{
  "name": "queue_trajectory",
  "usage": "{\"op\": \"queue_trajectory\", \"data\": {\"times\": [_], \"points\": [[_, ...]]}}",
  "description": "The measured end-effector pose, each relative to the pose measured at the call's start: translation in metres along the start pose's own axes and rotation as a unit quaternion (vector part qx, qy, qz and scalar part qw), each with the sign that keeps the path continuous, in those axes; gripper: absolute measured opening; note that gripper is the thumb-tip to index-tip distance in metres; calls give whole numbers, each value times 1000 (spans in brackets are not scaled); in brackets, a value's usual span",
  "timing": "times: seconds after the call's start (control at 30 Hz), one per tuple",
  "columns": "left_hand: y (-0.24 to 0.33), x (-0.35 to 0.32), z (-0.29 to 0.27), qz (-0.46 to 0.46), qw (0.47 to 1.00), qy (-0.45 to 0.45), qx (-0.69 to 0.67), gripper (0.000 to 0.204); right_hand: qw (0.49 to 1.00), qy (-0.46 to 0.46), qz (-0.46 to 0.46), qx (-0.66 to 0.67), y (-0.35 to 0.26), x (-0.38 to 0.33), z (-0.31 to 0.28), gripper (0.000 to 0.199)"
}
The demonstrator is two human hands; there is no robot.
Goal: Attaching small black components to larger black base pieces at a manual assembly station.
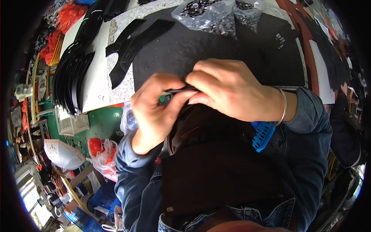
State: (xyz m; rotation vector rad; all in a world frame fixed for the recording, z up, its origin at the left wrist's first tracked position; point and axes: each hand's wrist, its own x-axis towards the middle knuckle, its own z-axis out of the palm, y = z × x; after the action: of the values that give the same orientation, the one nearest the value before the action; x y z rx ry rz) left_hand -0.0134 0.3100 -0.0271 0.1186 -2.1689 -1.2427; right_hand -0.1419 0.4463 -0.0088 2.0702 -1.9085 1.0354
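Note:
Close to my body, in front of the table's near edge, my left hand (152,110) and my right hand (232,91) meet with fingers pinched together. Between them runs a thin black strip (181,90), gripped from both sides; most of it is hidden by my fingers. Beyond my hands lies a black mat (232,54) on the table. Flat black curved pieces (141,44) rest along its left side. Several small silvery bits (280,39) are scattered at its right.
Clear plastic bags of small shiny dark parts (226,27) stand at the mat's far side. A bundle of long black strips (71,75) hangs over the table's left edge. A blue plastic basket (264,136) shows below my right wrist. A whitish umbrella (63,154) is lower left.

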Motion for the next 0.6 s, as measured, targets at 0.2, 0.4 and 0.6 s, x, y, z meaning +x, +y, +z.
{"op": "queue_trajectory", "data": {"times": [0.2,0.4,0.6], "points": [[5,-6,-86,-70,972,93,206,24,993,-87,67,-43,26,-14,-40,12],[47,25,-7,95,944,-90,304,29,988,-86,-34,127,22,16,-32,12],[25,10,-10,-112,953,-190,210,14,910,-122,219,-329,152,6,-65,12]]}}
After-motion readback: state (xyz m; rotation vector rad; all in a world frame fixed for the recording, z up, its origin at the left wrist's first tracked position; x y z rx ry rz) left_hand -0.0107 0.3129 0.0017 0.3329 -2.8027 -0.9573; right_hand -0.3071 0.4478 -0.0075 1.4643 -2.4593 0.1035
